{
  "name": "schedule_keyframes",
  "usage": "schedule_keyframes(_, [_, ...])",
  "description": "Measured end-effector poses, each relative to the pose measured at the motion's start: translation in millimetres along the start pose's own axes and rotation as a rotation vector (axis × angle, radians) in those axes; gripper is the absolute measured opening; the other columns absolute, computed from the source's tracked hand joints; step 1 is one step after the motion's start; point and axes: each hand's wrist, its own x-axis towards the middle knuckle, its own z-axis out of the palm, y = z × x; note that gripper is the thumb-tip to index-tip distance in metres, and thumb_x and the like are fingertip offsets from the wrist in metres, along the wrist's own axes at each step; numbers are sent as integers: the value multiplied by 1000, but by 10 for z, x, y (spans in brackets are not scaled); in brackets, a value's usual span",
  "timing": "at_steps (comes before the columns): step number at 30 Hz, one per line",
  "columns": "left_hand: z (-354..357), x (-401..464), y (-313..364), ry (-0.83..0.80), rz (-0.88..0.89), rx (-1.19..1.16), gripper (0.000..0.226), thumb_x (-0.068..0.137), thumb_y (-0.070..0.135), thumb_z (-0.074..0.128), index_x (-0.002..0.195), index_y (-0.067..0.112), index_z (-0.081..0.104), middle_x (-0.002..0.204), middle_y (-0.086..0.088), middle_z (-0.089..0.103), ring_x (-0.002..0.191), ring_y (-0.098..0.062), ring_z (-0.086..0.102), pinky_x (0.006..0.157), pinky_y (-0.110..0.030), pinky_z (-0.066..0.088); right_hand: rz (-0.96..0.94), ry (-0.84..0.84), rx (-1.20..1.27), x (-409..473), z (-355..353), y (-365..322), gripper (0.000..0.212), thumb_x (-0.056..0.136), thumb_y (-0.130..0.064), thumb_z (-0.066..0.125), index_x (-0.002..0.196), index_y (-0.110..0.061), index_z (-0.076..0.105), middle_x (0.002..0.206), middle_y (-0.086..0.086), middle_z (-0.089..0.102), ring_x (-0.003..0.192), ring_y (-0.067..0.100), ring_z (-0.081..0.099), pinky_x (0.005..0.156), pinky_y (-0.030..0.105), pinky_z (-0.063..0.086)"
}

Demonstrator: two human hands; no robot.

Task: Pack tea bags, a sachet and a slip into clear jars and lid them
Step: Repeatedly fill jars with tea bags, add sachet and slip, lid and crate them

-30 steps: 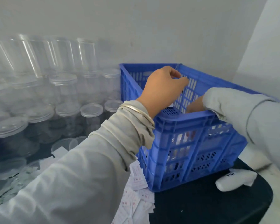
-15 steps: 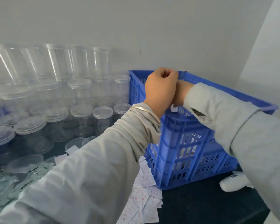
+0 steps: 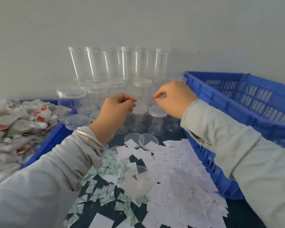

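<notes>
Clear lidded jars [image 3: 139,94] stacked, both hands' grips perhaps empty.

My left hand [image 3: 116,107] comes out of a long, pale grey-green fabric sleeve [image 3: 44,183] that bunches in soft folds at the cuff. Just above that cuff I wear a thin, silvery metal bangle [image 3: 87,135] round the wrist. My right hand [image 3: 174,97] wears a matching pale grey-green sleeve [image 3: 237,148], its cuff rumpled, with a small dark mark [image 3: 195,136] on the underside near the wrist.
</notes>
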Motion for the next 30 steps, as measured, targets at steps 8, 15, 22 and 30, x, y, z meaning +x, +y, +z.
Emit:
schedule_keyframes(8, [-1329,-183,-608,261,-139,143,23,88,7,59,73,24,64,67,4,62,64,-11,54,63,-25,46,50,-190,157,287,1124,-464,34,86,-15,59,120,-16,63,124,5,62,112,22,56,92,27,40])
schedule_keyframes(15, [-1656,-240,-764,512,-157,99,25,87,9,56,70,27,62,64,8,61,61,-10,53,60,-27,47,84,-110,463,658,1728,-1381,73,78,-42,72,138,-13,41,136,9,42,122,25,46,102,34,37])
schedule_keyframes(22, [-1677,-196,-755,565,-121,42,25,85,9,57,69,27,63,57,13,60,50,3,50,49,-15,44,566,6,586,881,2226,-1961,99,58,-71,72,130,-9,42,129,12,37,122,32,41,98,42,39])
schedule_keyframes(30, [-1722,-189,-757,578,-48,4,14,82,18,62,76,31,59,68,17,60,60,3,51,52,-10,39,424,117,680,772,2346,-1915,96,58,-61,77,136,-17,41,133,7,32,124,26,38,104,38,37])
